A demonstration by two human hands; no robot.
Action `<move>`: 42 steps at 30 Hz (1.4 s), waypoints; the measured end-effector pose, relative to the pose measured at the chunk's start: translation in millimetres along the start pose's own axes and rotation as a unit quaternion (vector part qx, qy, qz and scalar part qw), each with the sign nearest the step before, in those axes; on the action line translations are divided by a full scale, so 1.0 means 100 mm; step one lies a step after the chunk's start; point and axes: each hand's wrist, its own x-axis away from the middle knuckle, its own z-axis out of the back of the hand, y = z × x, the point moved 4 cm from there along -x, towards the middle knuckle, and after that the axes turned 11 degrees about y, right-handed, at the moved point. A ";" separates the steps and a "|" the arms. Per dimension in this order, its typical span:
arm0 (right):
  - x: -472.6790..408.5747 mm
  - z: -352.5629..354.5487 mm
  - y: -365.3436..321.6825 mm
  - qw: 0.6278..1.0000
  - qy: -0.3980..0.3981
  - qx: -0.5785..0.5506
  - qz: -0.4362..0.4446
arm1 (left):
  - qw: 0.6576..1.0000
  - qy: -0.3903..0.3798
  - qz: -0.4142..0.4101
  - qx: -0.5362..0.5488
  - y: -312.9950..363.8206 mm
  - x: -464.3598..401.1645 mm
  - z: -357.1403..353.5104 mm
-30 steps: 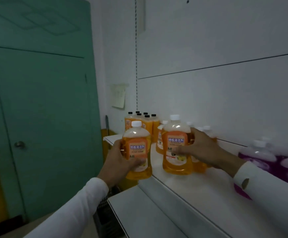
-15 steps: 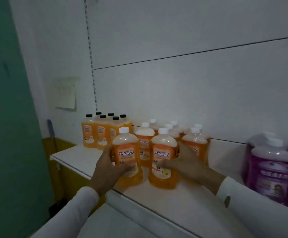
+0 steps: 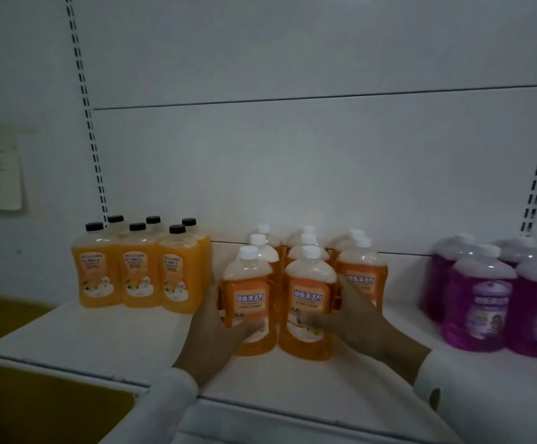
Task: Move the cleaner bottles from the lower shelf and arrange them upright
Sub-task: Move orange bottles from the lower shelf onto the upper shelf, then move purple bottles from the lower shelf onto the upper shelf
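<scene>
Orange bottles: left hand [image 3: 211, 342] grips left bottle [image 3: 250, 302], right hand [image 3: 361, 328] grips right bottle [image 3: 308, 307]; both upright on shelf [image 3: 107, 341], fronting white-capped group. Release left; lower shelf unseen, remainder unknown.

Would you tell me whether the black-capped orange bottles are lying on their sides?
No, the black-capped orange bottles stand upright on the shelf, caps up, left of the white-capped ones.
</scene>
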 end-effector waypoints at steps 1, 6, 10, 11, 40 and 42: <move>0.00 -0.01 0.00 1.000 0.004 0.003 -0.002 | 1.000 -0.002 0.001 0.003 -0.01 -0.01 0.00; 0.03 -0.02 0.02 1.000 0.011 0.019 -0.010 | 1.000 -0.014 0.006 0.002 -0.02 -0.05 0.02; 0.08 -0.01 0.01 0.998 -0.001 0.057 0.001 | 0.998 -0.042 0.002 -0.046 0.02 0.01 0.05; 0.11 0.01 0.00 0.997 -0.009 0.070 0.005 | 0.997 -0.046 0.000 -0.068 0.03 0.05 0.08; 3.28 4.52 1.18 0.891 0.188 0.387 -0.146 | 0.873 -0.334 -0.327 -0.136 2.27 3.46 -3.34; 3.55 4.67 1.34 0.886 0.194 0.389 -0.164 | 0.867 -0.353 -0.327 -0.130 2.26 3.72 -3.57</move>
